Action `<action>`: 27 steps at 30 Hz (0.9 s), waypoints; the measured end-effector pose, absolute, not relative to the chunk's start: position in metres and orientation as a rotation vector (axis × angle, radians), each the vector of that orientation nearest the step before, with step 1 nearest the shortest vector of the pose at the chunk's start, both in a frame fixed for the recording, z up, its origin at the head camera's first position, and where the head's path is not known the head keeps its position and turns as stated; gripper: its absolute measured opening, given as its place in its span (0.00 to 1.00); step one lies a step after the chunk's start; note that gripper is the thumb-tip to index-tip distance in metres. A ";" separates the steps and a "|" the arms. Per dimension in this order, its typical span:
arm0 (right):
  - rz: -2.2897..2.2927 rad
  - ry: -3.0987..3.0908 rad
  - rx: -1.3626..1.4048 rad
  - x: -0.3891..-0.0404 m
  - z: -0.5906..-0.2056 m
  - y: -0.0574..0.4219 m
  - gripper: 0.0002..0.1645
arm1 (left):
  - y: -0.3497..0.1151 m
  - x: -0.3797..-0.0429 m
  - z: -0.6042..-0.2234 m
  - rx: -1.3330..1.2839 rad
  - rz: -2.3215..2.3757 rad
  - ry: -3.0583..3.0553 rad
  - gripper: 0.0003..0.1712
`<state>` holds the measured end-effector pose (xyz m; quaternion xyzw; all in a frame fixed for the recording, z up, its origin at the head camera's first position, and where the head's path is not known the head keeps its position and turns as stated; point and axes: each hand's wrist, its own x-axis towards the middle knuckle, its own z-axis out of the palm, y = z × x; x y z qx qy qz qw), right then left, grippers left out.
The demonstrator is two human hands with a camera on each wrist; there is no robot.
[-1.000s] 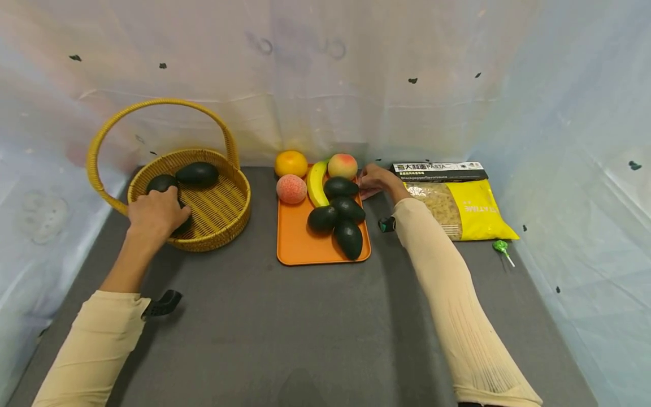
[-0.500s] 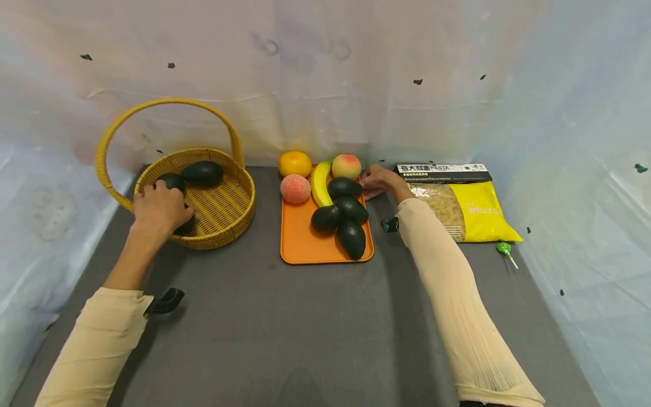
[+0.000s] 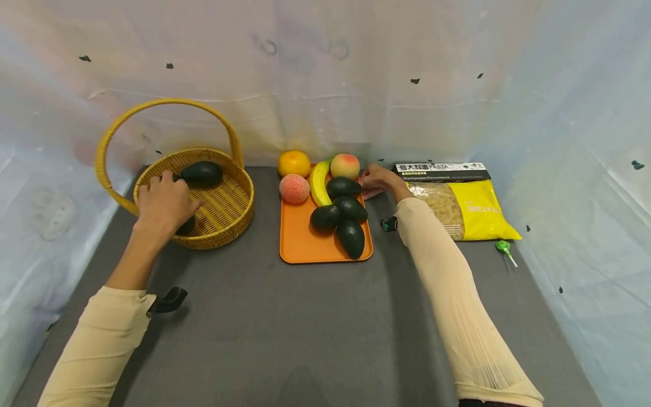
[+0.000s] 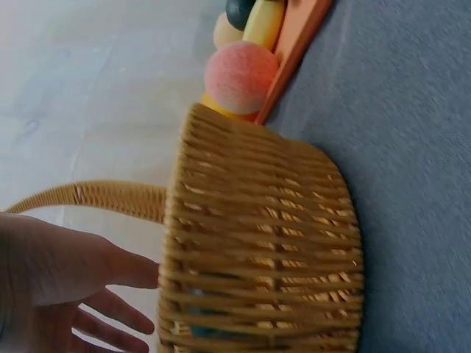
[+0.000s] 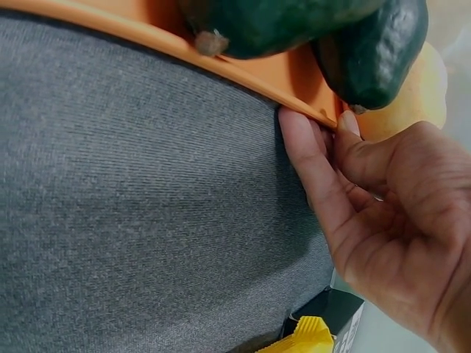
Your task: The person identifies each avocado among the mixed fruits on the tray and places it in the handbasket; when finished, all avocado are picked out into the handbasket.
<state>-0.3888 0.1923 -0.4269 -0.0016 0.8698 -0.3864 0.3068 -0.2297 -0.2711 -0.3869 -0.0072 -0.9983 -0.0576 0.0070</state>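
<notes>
A yellow wicker basket point(image 3: 226, 237) with a tall handle stands on the left. My left hand point(image 3: 165, 203) reaches down over its near-left side, fingers spread loosely and thumb out to the side. One dark green avocado point(image 3: 203, 173) lies at the back of the basket; another avocado point(image 3: 187, 226) shows partly below the hand. In the left wrist view, the fingertips end right at the basket's rim. My right hand point(image 5: 397, 198) pinches the edge of an orange tray point(image 3: 305, 243), thumb on top and fingers below. On the tray lie several avocados point(image 3: 350, 238).
A banana point(image 3: 319, 183), a pink fuzzy peach point(image 3: 294, 188), an orange point(image 3: 294, 164) and a lighter peach point(image 3: 345, 167) sit toward the tray's back. A black pasta box point(image 3: 442, 172), a yellow pasta bag point(image 3: 478, 212) and a green lollipop point(image 3: 503, 247) lie right. Curtains surround the table.
My left hand has shifted slightly right and forward in the basket, covering an avocado that showed beyond its fingers earlier. The right hand stays at the tray's edge.
</notes>
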 end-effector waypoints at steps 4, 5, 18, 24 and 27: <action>-1.012 2.286 -0.002 -0.388 -0.422 0.189 0.04 | -0.259 -0.226 -0.380 -0.107 -0.171 -3.054 0.29; -1.012 2.286 0.000 -0.388 -0.422 0.189 0.04 | -0.255 -0.225 -0.378 -0.137 -0.175 -3.037 0.30; -1.049 2.336 -0.026 -0.392 -0.440 0.198 0.06 | -0.200 -0.227 -0.378 -0.558 -0.294 -2.807 0.30; -1.058 2.327 -0.018 -0.391 -0.442 0.198 0.06 | -0.177 -0.234 -0.390 -0.779 -0.446 -2.669 0.29; -1.074 2.324 -0.017 -0.391 -0.440 0.197 0.06 | -0.164 -0.238 -0.397 -0.885 -0.521 -2.594 0.30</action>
